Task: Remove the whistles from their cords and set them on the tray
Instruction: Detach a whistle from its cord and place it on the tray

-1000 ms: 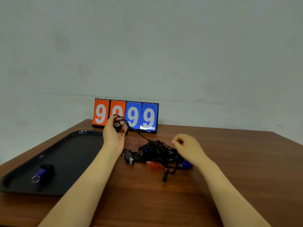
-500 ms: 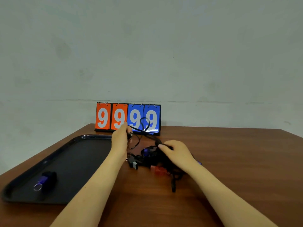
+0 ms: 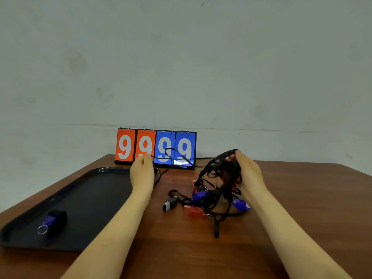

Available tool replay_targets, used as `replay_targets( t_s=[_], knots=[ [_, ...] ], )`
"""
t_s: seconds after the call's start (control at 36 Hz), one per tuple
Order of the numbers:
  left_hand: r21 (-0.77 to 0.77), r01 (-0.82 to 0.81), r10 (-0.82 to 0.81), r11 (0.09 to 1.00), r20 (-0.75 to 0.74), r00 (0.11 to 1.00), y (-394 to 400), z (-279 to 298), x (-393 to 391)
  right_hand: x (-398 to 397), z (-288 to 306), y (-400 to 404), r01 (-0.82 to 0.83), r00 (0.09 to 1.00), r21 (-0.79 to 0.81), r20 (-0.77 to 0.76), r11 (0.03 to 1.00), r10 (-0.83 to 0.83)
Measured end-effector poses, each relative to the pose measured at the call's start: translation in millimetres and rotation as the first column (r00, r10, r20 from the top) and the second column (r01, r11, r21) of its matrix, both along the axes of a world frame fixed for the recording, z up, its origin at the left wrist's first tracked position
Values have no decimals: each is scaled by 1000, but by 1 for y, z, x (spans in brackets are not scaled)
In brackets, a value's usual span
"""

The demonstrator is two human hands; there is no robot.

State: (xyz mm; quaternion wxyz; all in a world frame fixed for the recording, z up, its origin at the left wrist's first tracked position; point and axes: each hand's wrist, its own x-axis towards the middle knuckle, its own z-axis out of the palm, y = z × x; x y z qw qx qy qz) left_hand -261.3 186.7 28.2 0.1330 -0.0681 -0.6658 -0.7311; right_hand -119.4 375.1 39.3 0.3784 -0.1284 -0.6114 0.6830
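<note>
On the wooden table (image 3: 302, 198), right of centre, the right hand (image 3: 249, 176) holds a tangled bundle of black cords (image 3: 220, 178), its fingers curled round the top and right side of the mass and lifting part of it off the surface. Hanging or lying at the near side of the bundle are a blue whistle (image 3: 199, 196), a second blue whistle (image 3: 240, 204), a red whistle (image 3: 194, 211) and a black whistle (image 3: 169, 204), all apparently attached to cords. One single cord (image 3: 171, 156) runs leftward from the bundle to the left hand (image 3: 142, 172), which is seen from the back; its fingers are bent and appear to pinch that cord, though the grip itself is hidden. A black tray (image 3: 96, 190) sits at the left, just beside the left forearm. One blue whistle with a metal ring (image 3: 47, 223) lies in the tray's near-left corner. At the far edge, against the wall, stands a flip scoreboard (image 3: 156, 147) showing 9999.
</note>
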Motion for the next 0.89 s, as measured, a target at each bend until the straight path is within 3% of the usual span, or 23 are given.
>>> replay_targets(
  t_s=[0.14,0.22,0.33,0.42,0.53,0.67,0.75,0.81,0.89],
  knots=[
    [-247,9,-57,969,-186,981,0,-3,8,-1,-7,-13,-2,994,289,105,957,-30],
    [-371,156,-262,916,-256,930,7,2,24,-2,-9,-17,-25,990,378,135,925,-28],
    [-540,422,-581,728,-158,799,20,-5,47,-2,-7,-22,-90,990,424,134,901,35],
    [-602,546,-732,582,-95,675,26,-18,57,-1,-6,-24,-108,992,441,101,891,70],
    [-500,690,-816,523,-60,574,34,-23,62,-1,-7,-24,-108,993,510,96,853,68],
    [-440,716,-800,542,-7,600,31,-22,60,-1,-6,-21,-110,993,482,99,869,71],
    [-352,802,-850,482,33,525,28,-32,50,-3,-7,-18,-105,993,438,86,893,74],
    [-204,830,-834,519,92,544,33,-27,50,-3,-7,-15,-118,993,389,65,913,101],
    [43,759,-753,650,169,636,31,-20,45,-1,-6,-12,-164,986,335,21,928,167]
  ],
)
